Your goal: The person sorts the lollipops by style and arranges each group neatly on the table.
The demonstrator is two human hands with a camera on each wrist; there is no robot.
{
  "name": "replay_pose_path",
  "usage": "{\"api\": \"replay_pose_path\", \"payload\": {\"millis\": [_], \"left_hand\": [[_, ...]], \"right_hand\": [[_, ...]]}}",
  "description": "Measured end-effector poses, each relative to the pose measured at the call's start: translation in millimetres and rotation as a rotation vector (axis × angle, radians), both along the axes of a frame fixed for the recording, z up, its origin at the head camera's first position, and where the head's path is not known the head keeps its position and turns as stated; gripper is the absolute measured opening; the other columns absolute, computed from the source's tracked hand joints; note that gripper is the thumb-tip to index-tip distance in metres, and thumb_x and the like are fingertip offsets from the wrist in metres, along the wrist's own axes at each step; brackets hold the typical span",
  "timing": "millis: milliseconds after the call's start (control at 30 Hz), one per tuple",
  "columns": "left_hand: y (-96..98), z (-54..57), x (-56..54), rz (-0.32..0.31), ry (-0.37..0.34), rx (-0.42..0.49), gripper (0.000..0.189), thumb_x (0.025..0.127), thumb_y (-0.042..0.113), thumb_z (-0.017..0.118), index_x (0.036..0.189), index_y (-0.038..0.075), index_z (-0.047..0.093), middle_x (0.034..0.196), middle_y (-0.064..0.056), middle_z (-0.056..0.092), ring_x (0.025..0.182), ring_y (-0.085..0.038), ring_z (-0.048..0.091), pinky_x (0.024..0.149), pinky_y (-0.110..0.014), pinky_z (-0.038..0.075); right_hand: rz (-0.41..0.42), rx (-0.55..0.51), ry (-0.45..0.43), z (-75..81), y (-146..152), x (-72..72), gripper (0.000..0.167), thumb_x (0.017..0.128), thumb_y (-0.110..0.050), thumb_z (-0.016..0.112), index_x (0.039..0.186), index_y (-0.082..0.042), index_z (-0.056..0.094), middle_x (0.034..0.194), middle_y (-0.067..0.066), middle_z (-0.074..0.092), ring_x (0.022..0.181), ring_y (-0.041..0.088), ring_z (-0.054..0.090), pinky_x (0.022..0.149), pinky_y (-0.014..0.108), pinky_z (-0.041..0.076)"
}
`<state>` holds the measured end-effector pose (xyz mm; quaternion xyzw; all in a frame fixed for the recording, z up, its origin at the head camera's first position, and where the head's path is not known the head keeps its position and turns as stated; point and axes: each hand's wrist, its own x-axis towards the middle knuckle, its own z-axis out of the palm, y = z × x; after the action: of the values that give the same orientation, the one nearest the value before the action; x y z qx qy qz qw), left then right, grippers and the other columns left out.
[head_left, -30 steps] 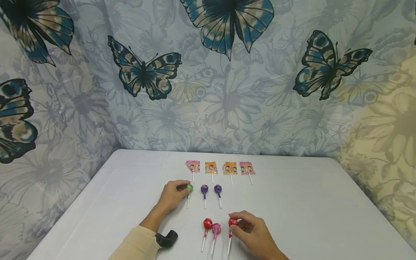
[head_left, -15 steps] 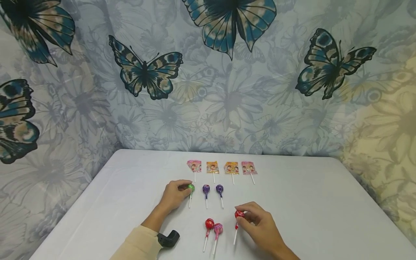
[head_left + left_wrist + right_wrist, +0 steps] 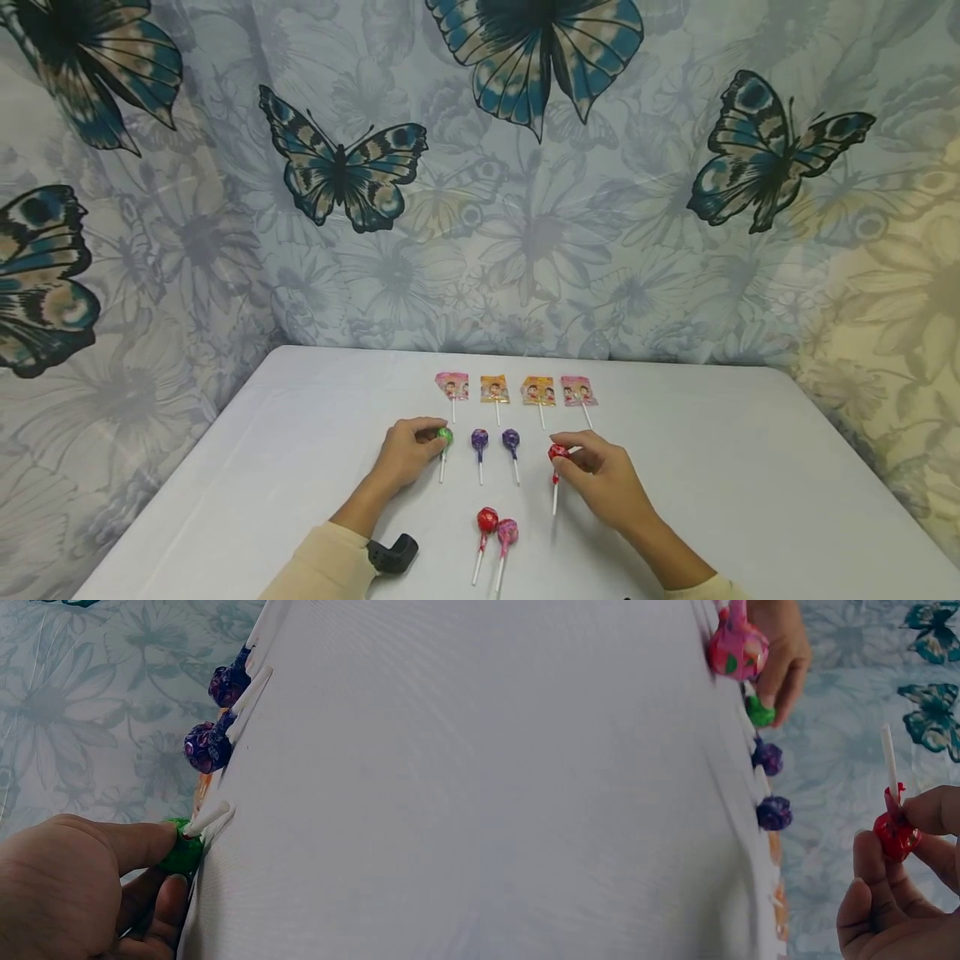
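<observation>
My left hand [image 3: 408,452] pinches the head of a green lollipop [image 3: 180,855], which lies on the white table at the left end of the middle row. To its right lie two purple lollipops [image 3: 480,439] [image 3: 512,439], side by side. Between thumb and fingers, my right hand [image 3: 603,477] holds a red lollipop [image 3: 897,835] by its wrapped head, to the right of the purple pair. In the right wrist view this lollipop looks raised off the table, its stick pointing up in that view. Closer to me lie another red lollipop [image 3: 487,521] and a pink lollipop [image 3: 507,532], heads touching or nearly so.
Along the back of the white table [image 3: 712,467] runs a row of flat wrapped lollipops, with pink wrappers [image 3: 452,385] at the ends and orange wrappers [image 3: 494,389] between. Behind hangs a floral cloth [image 3: 525,250] with butterflies. A black device [image 3: 393,554] sits at the left wrist.
My right hand has carried the red lollipop away from the other red and pink ones, forward and slightly right, to beside the purple pair. The left hand stays at the green lollipop.
</observation>
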<state>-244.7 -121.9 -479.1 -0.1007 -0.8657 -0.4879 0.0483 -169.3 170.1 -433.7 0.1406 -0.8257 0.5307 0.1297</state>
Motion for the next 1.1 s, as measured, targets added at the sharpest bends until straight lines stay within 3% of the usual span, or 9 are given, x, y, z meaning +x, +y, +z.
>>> {"api": "replay_pose_path", "payload": {"millis": [200, 467, 1100], "left_hand": [[0.9, 1.0, 0.1, -0.002, 0.011, 0.000, 0.026, 0.085, 0.005, 0.072, 0.110, 0.003, 0.072, 0.087, 0.000, 0.063, 0.077, -0.014, 0.056, 0.069, -0.030, 0.049], [1.7, 2.0, 0.8, -0.004, 0.013, -0.004, 0.026, 0.085, 0.005, 0.073, 0.110, 0.004, 0.072, 0.086, 0.001, 0.062, 0.076, -0.014, 0.055, 0.068, -0.029, 0.048], [0.0, 1.5, 1.6, -0.002, 0.004, -0.001, 0.026, 0.085, 0.006, 0.073, 0.110, 0.004, 0.072, 0.087, 0.001, 0.063, 0.077, -0.014, 0.056, 0.067, -0.028, 0.049]], "right_hand": [[-0.010, 0.074, -0.046, 0.1, -1, -19.7, 0.023, 0.084, 0.001, 0.072, 0.107, -0.004, 0.071, 0.075, -0.001, 0.066, 0.059, 0.014, 0.052, 0.052, 0.025, 0.041], [-0.020, 0.119, -0.076, -7.5, -3, -37.3, 0.025, 0.083, 0.001, 0.072, 0.108, -0.001, 0.071, 0.091, 0.003, 0.069, 0.066, 0.018, 0.059, 0.055, 0.027, 0.046], [-0.061, 0.217, -0.176, -20.6, -11, -63.3, 0.023, 0.084, -0.002, 0.072, 0.107, -0.003, 0.072, 0.094, 0.002, 0.070, 0.080, 0.016, 0.063, 0.064, 0.030, 0.050]]}}
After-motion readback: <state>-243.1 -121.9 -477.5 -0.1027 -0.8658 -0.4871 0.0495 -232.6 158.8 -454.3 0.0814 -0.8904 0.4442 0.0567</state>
